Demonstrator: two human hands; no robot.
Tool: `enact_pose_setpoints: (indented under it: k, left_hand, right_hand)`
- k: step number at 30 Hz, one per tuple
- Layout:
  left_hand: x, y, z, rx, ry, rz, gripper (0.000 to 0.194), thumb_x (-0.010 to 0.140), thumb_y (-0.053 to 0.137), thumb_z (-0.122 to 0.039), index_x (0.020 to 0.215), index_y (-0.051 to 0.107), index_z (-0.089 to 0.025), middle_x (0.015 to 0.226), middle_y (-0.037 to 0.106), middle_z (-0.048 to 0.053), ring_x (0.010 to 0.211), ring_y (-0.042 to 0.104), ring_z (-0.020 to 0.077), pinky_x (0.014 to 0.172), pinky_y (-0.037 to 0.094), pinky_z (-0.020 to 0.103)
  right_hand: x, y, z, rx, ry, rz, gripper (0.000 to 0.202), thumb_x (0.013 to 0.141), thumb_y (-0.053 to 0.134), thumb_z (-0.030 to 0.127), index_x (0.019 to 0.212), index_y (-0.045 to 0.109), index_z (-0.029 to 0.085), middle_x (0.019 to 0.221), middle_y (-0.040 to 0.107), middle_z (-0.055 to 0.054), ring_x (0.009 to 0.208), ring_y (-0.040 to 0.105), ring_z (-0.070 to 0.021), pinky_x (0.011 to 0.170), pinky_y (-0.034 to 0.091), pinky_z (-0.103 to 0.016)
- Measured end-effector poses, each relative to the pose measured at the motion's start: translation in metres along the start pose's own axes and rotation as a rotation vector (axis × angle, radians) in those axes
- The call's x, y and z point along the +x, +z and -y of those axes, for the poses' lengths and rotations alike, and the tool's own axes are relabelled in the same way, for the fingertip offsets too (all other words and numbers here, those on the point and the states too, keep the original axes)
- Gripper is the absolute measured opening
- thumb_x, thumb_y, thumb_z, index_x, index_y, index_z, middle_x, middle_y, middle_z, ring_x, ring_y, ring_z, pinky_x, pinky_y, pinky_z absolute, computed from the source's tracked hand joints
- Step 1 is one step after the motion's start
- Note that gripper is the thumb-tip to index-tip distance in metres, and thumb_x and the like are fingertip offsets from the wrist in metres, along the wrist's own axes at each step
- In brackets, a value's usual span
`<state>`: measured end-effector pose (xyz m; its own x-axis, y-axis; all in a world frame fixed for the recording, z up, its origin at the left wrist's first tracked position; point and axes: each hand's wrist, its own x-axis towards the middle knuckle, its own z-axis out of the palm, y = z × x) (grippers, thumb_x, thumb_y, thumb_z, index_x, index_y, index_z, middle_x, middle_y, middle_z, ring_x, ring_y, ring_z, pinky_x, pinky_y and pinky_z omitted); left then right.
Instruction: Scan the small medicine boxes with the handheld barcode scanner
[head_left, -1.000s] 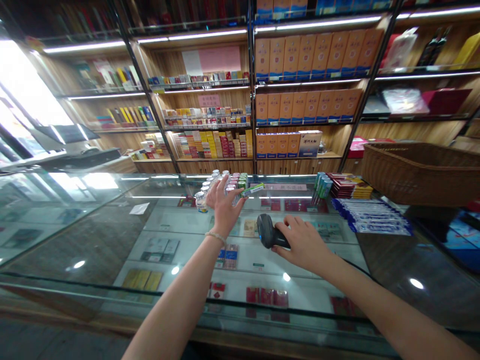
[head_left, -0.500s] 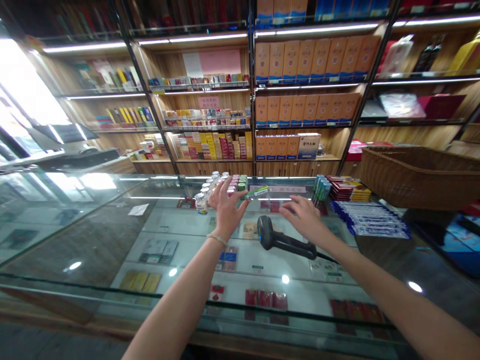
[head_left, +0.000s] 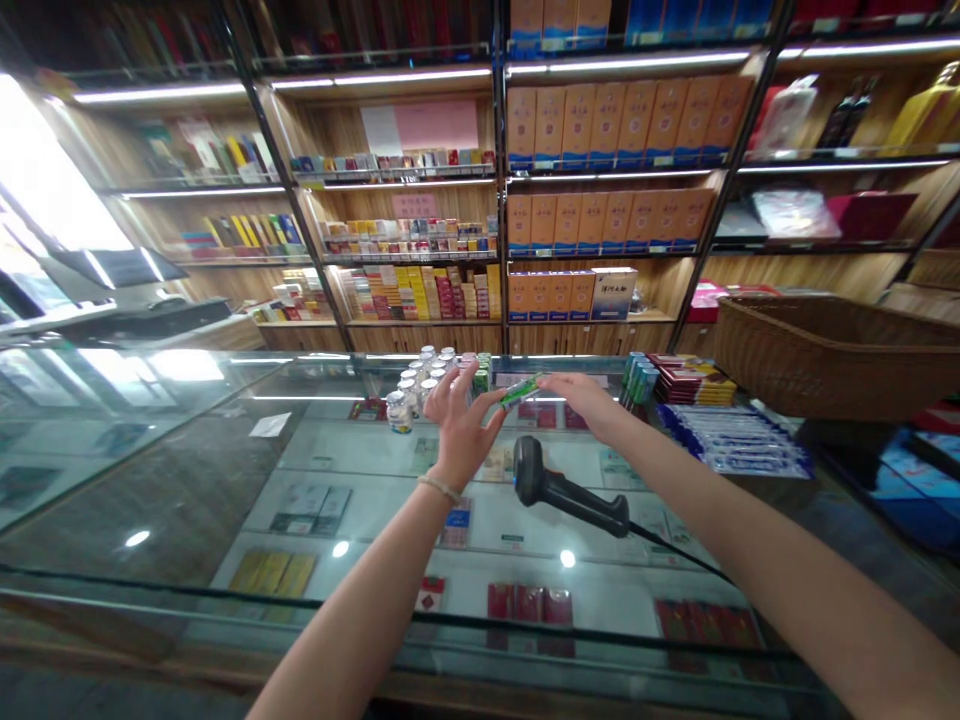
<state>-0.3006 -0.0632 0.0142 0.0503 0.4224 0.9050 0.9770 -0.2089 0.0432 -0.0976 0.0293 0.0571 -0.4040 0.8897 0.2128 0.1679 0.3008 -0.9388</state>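
A slim green packet [head_left: 520, 391], like a stick pack of gum or candy, is held tilted above the glass counter. My left hand [head_left: 463, 425] pinches its left end between thumb and fingers, the other fingers raised. At its upper right end, the fingertips of my right hand [head_left: 589, 402] close on the packet, the thumb mostly hidden. Below my hands a black barcode scanner [head_left: 570, 490] lies on the glass, its cable running right. Beside my left hand stand several white-capped small bottles [head_left: 400, 412] and green-and-pink containers [head_left: 482, 372].
The glass display counter [head_left: 300, 610] has packs on shelves beneath it. To the right are blue-and-white packets [head_left: 731, 440], green-blue cans [head_left: 639, 380] and a wicker basket [head_left: 825, 350]. A white paper [head_left: 270, 425] lies left. Stocked shelves line the back wall.
My right hand has moved up and left from above the scanner to the packet's end. The packet has turned slightly in my left hand. The scanner has stayed put.
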Motion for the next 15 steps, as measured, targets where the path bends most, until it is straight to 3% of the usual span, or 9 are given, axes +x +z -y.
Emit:
enact_pose_setpoints:
  k: [3, 8, 11, 15]
  left_hand:
    - [0.002, 0.001, -0.007, 0.008, -0.030, 0.054, 0.020, 0.093, 0.071, -0.039, 0.111, 0.076, -0.031, 0.158, 0.046, 0.008, 0.149, 0.035, 0.0338, 0.123, 0.029, 0.055]
    - [0.011, 0.000, -0.021, -0.044, -0.031, 0.143, 0.030, 0.090, 0.073, -0.049, 0.115, 0.075, -0.031, 0.159, 0.040, 0.011, 0.151, 0.032, 0.0354, 0.125, 0.025, 0.058]
    - [0.022, -0.003, -0.027, -0.068, -0.066, 0.163, 0.029, 0.093, 0.070, -0.047, 0.117, 0.074, -0.030, 0.160, 0.040, 0.011, 0.152, 0.031, 0.0344, 0.126, 0.025, 0.057]
    - [0.040, -0.004, -0.035, -0.091, -0.110, 0.217, 0.030, 0.092, 0.072, -0.043, 0.119, 0.073, -0.031, 0.162, 0.040, 0.008, 0.153, 0.030, 0.0337, 0.127, 0.024, 0.057]
  right_hand:
    - [0.005, -0.003, 0.003, -0.041, -0.040, -0.036, 0.039, 0.079, 0.068, 0.057, 0.080, 0.078, 0.019, 0.114, 0.076, -0.010, 0.119, 0.063, -0.0297, 0.109, 0.040, -0.044]
    - [0.007, -0.021, 0.012, -0.281, -0.182, -0.143, 0.025, 0.076, 0.076, 0.042, 0.092, 0.080, 0.023, 0.150, 0.058, -0.011, 0.148, 0.037, -0.0342, 0.122, 0.023, -0.056]
    - [0.005, -0.034, 0.017, -0.589, -0.341, -0.144, 0.025, 0.079, 0.075, 0.040, 0.100, 0.080, 0.027, 0.157, 0.052, -0.008, 0.152, 0.028, -0.0360, 0.120, 0.022, -0.062]
    - [0.000, -0.047, 0.019, -0.777, -0.459, -0.120, 0.024, 0.084, 0.073, 0.039, 0.104, 0.080, 0.029, 0.160, 0.048, -0.007, 0.154, 0.024, -0.0367, 0.120, 0.023, -0.062]
